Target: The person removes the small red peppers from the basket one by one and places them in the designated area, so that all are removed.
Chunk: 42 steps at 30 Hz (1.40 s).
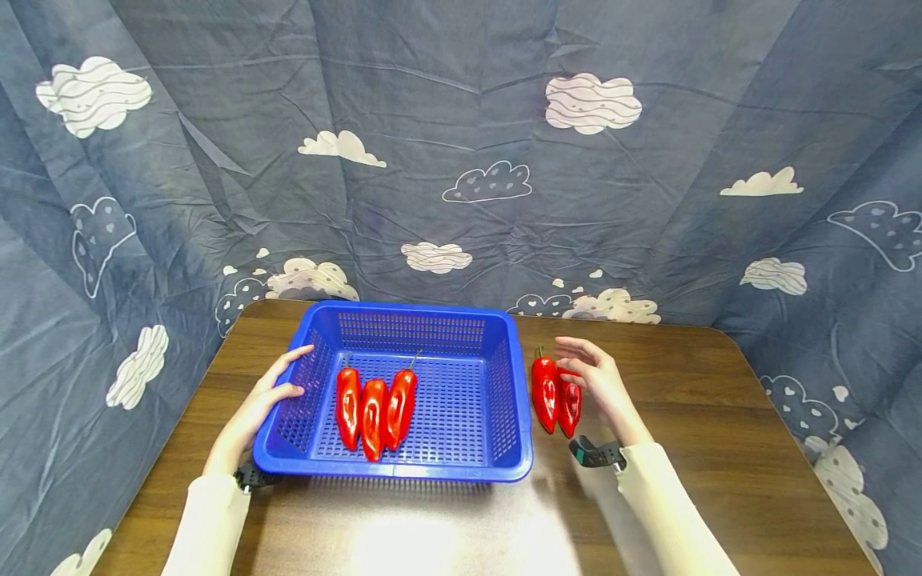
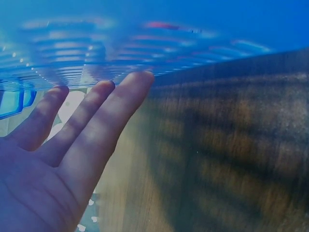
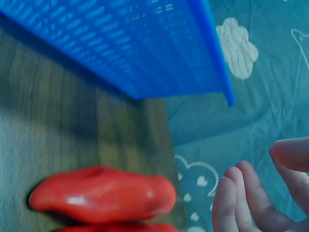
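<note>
A blue plastic basket (image 1: 392, 470) stands on the table with several red peppers inside: a left pepper (image 1: 348, 408), a middle one (image 1: 371, 416) and a right one (image 1: 401, 408). My left hand (image 1: 252, 412) holds the basket's left side, two digits over the rim; in the left wrist view, fingers (image 2: 104, 128) of that hand lie against the outer wall. Two more red peppers, one (image 1: 545, 394) nearer the basket and one (image 1: 570, 404) beside it, lie to the basket's right. Over these hovers my right hand (image 1: 601, 388), fingers loosely extended, holding nothing; it partly hides the outer pepper.
The brown wooden table (image 1: 684, 400) extends right of the peppers and in front of the basket. A grey-blue curtain (image 1: 432, 200) with cloud prints hangs behind the table and along both sides. Dark straps (image 1: 598, 454) sit on the wrists.
</note>
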Each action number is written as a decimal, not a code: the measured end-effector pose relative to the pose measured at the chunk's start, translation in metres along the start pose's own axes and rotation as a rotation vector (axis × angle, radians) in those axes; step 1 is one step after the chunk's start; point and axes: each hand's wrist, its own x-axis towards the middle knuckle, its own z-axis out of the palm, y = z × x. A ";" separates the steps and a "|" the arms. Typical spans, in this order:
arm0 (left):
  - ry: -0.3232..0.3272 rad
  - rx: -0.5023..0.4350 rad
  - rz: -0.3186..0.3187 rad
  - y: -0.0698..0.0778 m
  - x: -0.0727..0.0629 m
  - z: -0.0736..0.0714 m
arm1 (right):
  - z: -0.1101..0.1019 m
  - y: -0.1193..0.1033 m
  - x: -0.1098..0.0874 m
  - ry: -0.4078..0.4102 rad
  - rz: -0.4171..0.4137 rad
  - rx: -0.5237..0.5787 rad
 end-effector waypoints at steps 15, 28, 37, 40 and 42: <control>-0.001 0.012 0.012 0.001 0.000 0.001 | 0.024 -0.019 0.002 -0.086 -0.052 0.054; -0.007 -0.006 0.026 0.001 0.000 0.001 | 0.042 -0.028 0.003 -0.166 -0.074 0.056; -0.003 -0.021 -0.007 0.002 0.000 0.002 | 0.061 -0.035 0.002 -0.215 -0.068 0.044; -0.005 -0.017 0.004 0.001 0.000 0.002 | 0.068 -0.038 0.002 -0.233 -0.066 0.052; -0.006 -0.007 0.021 0.001 -0.001 0.002 | 0.072 -0.040 0.002 -0.245 -0.069 0.053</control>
